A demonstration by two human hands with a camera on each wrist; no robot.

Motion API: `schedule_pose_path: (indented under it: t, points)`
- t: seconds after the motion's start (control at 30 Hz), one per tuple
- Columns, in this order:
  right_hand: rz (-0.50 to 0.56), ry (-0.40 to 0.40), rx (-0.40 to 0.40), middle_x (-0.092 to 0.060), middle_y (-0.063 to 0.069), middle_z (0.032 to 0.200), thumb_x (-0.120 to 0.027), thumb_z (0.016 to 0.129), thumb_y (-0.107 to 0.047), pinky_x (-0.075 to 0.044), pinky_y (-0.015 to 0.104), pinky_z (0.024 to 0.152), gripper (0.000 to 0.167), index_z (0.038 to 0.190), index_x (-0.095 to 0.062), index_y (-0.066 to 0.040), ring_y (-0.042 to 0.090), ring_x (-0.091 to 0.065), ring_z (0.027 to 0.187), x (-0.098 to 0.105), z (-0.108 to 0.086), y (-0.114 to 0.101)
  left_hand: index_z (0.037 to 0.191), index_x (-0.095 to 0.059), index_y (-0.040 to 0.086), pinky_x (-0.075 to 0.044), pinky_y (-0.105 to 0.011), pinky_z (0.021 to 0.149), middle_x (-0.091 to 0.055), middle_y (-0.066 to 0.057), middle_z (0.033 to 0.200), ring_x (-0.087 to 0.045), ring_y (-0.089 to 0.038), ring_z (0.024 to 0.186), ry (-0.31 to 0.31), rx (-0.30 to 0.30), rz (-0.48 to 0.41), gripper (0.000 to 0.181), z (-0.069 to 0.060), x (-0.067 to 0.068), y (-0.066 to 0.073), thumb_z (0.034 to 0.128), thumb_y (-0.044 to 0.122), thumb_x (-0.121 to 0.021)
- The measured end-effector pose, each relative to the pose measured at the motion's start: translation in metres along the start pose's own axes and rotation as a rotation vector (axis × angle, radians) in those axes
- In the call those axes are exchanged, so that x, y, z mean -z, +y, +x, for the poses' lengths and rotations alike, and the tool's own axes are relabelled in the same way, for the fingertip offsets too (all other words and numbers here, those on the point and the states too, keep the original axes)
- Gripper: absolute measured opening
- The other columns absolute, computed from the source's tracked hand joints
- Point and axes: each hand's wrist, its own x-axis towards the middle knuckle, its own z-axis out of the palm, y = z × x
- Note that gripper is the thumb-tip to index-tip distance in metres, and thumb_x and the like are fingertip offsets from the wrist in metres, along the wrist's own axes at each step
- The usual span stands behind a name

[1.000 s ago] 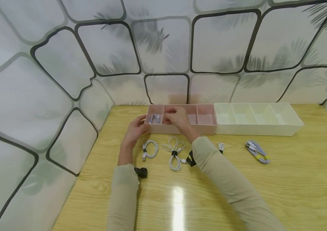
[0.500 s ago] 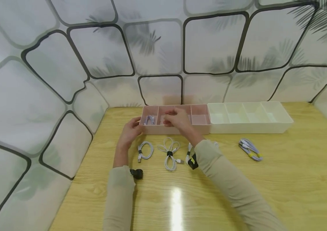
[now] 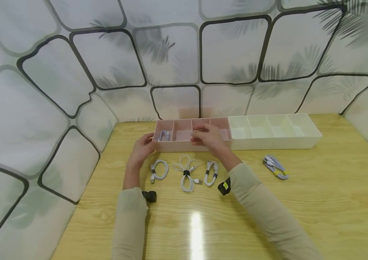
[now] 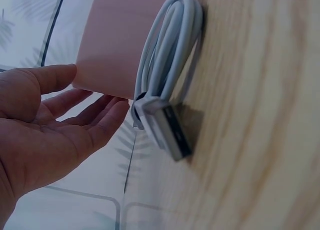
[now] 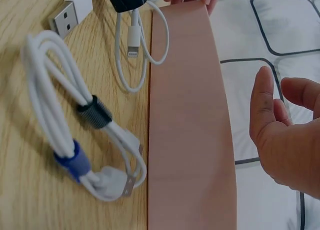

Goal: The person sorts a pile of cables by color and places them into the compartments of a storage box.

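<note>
A pink divided box (image 3: 179, 146) stands at the back of the table, a bundled cable (image 3: 164, 136) in its leftmost compartment. My left hand (image 3: 140, 150) touches the box's left end; in the left wrist view its thumb rests at the corner, the fingers loosely extended along the end. Above the third compartment hovers my right hand (image 3: 210, 138), its fingers loosely bent with nothing between them. Three white cables lie before the box: a coiled USB cable (image 4: 170, 49) at left, a black-tied cable (image 3: 187, 174) in the middle, and one with black and blue bands (image 5: 95, 112).
A cream divided box (image 3: 275, 143) adjoins the pink one's right end. Another bundled cable (image 3: 275, 167) with a yellow band lies on the wooden table (image 3: 317, 202) at right. Patterned fabric (image 3: 167, 54) rises behind and at the left.
My right hand has lifted from the pink box's second compartment and shifted right, over the third. The left hand stays at the box's left end. The head view has turned slightly right.
</note>
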Motion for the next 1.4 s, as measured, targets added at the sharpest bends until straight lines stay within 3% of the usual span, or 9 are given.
schedule_pose_path:
  t: [0.2, 0.4, 0.73, 0.87, 1.1, 1.4]
  points:
    - [0.000, 0.015, -0.003, -0.053, 0.034, 0.131, -0.059, 0.097, -0.004, -0.058, 0.026, 0.075, 0.044, 0.136, -0.047, 0.012, 0.011, -0.068, 0.076, 0.017, -0.009, 0.001, 0.144, -0.045, -0.005, -0.049, -0.041, 0.090, -0.053, -0.033, 0.136, -0.055, -0.034, 0.109, -0.005, -0.009, 0.024, 0.047, 0.003, 0.000, 0.001, 0.0983, 0.006, -0.050]
    - [0.027, -0.007, 0.011, -0.058, 0.030, 0.121, -0.059, 0.097, -0.003, -0.058, 0.027, 0.076, 0.045, 0.137, -0.046, 0.012, 0.013, -0.069, 0.077, 0.032, -0.025, 0.004, 0.144, -0.045, -0.007, -0.047, -0.040, 0.092, -0.050, -0.033, 0.138, -0.053, -0.037, 0.119, -0.002, -0.006, 0.034, 0.047, 0.000, 0.000, -0.001, 0.0985, 0.006, -0.049]
    - [0.159, -0.005, 0.033, -0.067, 0.002, 0.091, -0.053, 0.101, -0.003, -0.059, 0.027, 0.074, 0.028, 0.128, -0.053, 0.004, 0.013, -0.069, 0.077, 0.057, -0.057, 0.011, 0.143, -0.044, -0.008, -0.047, -0.045, 0.097, -0.050, -0.033, 0.139, -0.052, -0.036, 0.120, -0.007, 0.000, 0.073, 0.047, -0.001, 0.000, -0.003, 0.0991, 0.005, -0.047]
    - [0.168, 0.001, 0.053, -0.068, 0.002, 0.092, -0.050, 0.103, -0.005, -0.059, 0.028, 0.075, 0.025, 0.127, -0.053, 0.002, 0.013, -0.069, 0.078, 0.066, -0.058, 0.009, 0.145, -0.042, -0.008, -0.047, -0.047, 0.096, -0.048, -0.034, 0.140, -0.053, -0.038, 0.116, -0.014, -0.002, 0.077, 0.047, 0.000, 0.000, 0.001, 0.1011, 0.007, -0.046]
    - [0.188, -0.005, 0.045, -0.068, 0.001, 0.094, -0.050, 0.104, -0.009, -0.058, 0.028, 0.078, 0.027, 0.129, -0.052, 0.000, 0.013, -0.069, 0.081, 0.081, -0.065, 0.008, 0.145, -0.043, -0.008, -0.047, -0.036, 0.091, -0.050, -0.034, 0.139, -0.053, -0.039, 0.119, -0.021, -0.002, 0.109, 0.046, -0.003, 0.000, -0.002, 0.1012, 0.007, -0.046]
    - [0.150, 0.012, 0.056, -0.068, 0.001, 0.096, -0.044, 0.106, -0.010, -0.058, 0.027, 0.076, 0.028, 0.131, -0.050, 0.002, 0.012, -0.069, 0.081, 0.102, -0.072, -0.001, 0.145, -0.041, -0.008, -0.046, -0.047, 0.097, -0.049, -0.034, 0.139, -0.054, -0.042, 0.119, -0.019, -0.006, 0.141, 0.047, -0.003, 0.000, 0.001, 0.1015, 0.009, -0.047]
